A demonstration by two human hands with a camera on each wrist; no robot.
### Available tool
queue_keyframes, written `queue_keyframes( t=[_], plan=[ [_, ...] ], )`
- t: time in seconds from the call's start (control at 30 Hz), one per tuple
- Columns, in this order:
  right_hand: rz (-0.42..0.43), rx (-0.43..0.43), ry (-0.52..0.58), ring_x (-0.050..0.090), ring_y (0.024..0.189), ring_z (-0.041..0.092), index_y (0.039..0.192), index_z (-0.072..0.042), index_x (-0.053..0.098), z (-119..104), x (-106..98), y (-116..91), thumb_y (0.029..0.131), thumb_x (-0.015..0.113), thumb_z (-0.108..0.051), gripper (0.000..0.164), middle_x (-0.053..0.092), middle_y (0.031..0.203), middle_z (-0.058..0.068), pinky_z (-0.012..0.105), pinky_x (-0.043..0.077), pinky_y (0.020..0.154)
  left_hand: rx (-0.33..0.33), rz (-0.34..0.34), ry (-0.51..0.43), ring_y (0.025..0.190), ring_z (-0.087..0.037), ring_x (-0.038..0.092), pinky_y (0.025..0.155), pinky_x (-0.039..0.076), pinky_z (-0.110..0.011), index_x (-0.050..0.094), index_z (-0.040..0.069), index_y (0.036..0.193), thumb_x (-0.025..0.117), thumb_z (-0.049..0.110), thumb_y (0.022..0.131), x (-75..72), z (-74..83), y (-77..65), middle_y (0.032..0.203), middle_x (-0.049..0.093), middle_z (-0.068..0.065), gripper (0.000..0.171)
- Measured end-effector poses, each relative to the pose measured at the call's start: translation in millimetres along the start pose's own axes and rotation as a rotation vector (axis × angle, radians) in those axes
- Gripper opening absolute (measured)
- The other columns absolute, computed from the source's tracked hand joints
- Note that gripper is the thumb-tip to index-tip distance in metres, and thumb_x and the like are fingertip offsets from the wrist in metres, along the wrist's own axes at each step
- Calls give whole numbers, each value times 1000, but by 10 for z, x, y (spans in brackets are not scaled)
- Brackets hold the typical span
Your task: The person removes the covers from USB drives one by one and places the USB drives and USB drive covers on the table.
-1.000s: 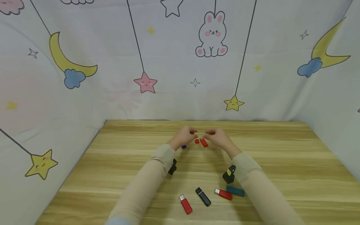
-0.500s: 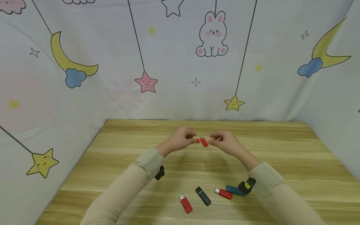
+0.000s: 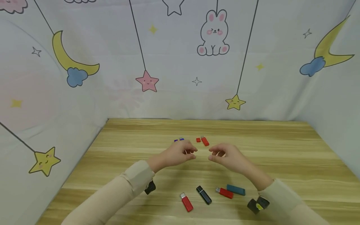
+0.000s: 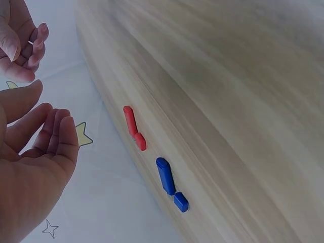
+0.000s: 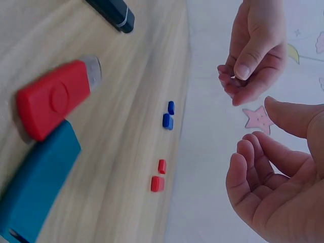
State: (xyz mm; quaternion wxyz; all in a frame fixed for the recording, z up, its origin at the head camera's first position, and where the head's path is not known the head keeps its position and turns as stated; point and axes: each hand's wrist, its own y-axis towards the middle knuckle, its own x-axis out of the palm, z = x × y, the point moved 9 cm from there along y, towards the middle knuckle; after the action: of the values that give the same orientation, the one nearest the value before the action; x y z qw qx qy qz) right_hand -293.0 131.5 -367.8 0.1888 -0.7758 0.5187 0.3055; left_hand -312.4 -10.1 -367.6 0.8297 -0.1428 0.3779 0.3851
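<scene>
My left hand [image 3: 177, 153] hovers over the middle of the table, its fingers loosely curved around nothing. Facing it, my right hand [image 3: 229, 158] is equally bare, thumb and fingers apart. Just beyond them lie a red USB stick [image 3: 205, 141] and its small red cap [image 3: 198, 140]. To their left, a blue USB stick [image 4: 165, 176] lies beside its blue cap [image 4: 181, 202]; in the head view my left hand partly hides this pair.
Nearer the front lie a red USB stick [image 3: 186, 202], a black USB stick [image 3: 203, 195], another red USB stick [image 3: 224, 192] and a teal USB stick [image 3: 236, 190]. Behind the wooden table [image 3: 281, 137] hangs a printed white cloth [image 3: 174, 103].
Both hands have drawn back toward the front from the red stick and cap, and the forearms have spread apart. The blue pieces now show more beyond my left hand.
</scene>
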Motion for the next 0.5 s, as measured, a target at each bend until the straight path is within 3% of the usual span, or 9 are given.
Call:
queue_keyframes(
  t=[0.27,0.5],
  plan=[
    [-43,-66,30,57,80,12,113,1,66,-91,179,-188,91,67,-19,29,62,89,0,25,49,65,56,-41,-32,85,-16,62,74,50,-21,68,-3,112,66,7,91,118,44,-113,96,64,-10,24],
    [-91,-110,44,57,79,7,111,3,67,-104,416,-313,90,69,-19,31,62,89,-1,23,50,67,82,-99,-60,85,-14,60,75,49,-20,69,-5,109,67,5,89,315,42,-181,100,65,-15,22]
  ],
)
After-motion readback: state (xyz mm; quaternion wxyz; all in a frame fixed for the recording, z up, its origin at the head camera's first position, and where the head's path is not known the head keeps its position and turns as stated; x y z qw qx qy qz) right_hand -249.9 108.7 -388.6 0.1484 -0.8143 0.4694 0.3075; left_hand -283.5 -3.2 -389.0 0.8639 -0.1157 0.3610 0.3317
